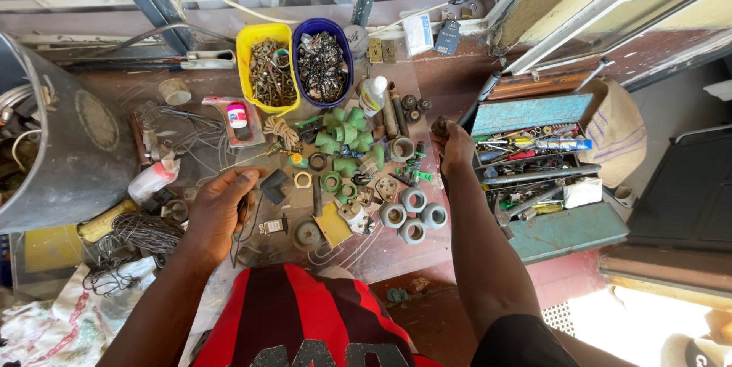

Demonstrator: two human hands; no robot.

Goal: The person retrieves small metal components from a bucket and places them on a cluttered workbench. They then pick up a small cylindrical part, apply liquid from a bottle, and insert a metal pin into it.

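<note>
Left hand [221,211] curls tight around a small dark part [245,207] at the table's near edge, right hand [451,146] pinches a dark knob-like piece [440,126] beside the open blue toolbox [534,161], green fittings [345,134] spread between for easy picking.

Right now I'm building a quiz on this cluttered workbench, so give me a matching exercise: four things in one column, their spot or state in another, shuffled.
Things:
1. yellow tub
2. blue tub
3. open toolbox
4. left hand

Places or states:
A. by the right hand, full of tools
B. closed on a small dark part
C. holds rusty brown screws
D. holds dark metal bits, right of its neighbour

Pairs: 1-C, 2-D, 3-A, 4-B
</note>
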